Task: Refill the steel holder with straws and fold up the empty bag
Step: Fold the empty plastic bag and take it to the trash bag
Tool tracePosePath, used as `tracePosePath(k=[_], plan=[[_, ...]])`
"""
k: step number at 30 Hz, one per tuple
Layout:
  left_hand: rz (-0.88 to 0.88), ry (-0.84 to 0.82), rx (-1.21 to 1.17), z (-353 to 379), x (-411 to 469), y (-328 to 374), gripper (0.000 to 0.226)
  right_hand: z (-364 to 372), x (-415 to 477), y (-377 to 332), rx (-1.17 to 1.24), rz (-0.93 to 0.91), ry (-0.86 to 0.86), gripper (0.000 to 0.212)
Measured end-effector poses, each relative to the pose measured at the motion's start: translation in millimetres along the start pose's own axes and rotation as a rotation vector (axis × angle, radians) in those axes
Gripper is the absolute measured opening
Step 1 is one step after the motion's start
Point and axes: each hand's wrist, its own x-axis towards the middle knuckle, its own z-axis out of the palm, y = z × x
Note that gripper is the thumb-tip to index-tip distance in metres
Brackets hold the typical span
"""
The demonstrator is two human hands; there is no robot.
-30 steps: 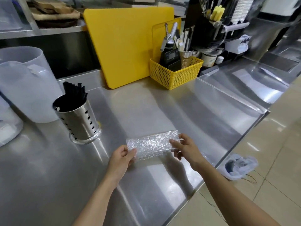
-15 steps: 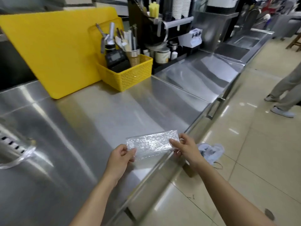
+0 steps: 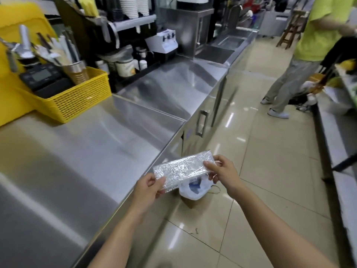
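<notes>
Both hands hold the folded clear bag (image 3: pixel 182 171) in the air, just past the near edge of the steel counter (image 3: pixel 81 151) and above the tiled floor. The left hand (image 3: pixel 147 187) pinches its left end between thumb and fingers; the right hand (image 3: pixel 222 172) pinches its right end. A white plastic bag (image 3: pixel 194 188) lies on the floor below. A yellow basket (image 3: pixel 77 101) sits far left on the counter.

The folded, crinkled clear plastic bag (image 3: pixel 183 170), pinched between the left hand (image 3: pixel 148 187) and right hand (image 3: pixel 222 174), has left the steel counter (image 3: pixel 81 151) and now hangs beyond its edge above a white bag-lined bin (image 3: pixel 194 189) on the floor.
</notes>
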Motion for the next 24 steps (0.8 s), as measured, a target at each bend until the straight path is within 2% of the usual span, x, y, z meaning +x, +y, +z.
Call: tracePosePath(k=[10, 18, 22, 24], plan=[[-0.108, -0.014, -0.028, 79, 85, -26, 0.014, -63, 88, 31, -0.105, 0.101, 0.039, 0.015], [-0.192, 0.086, -0.02, 128, 161, -13, 0.027, -100, 187, 12, -0.203, 0.123, -0.08, 0.017], [-0.239, 0.123, -0.033, 154, 179, -10, 0.015, -118, 219, 21, -0.199, 0.16, -0.116, 0.017], [-0.281, 0.174, -0.044, 165, 186, -17, 0.02, -124, 233, 32, -0.2, 0.193, -0.141, 0.017]])
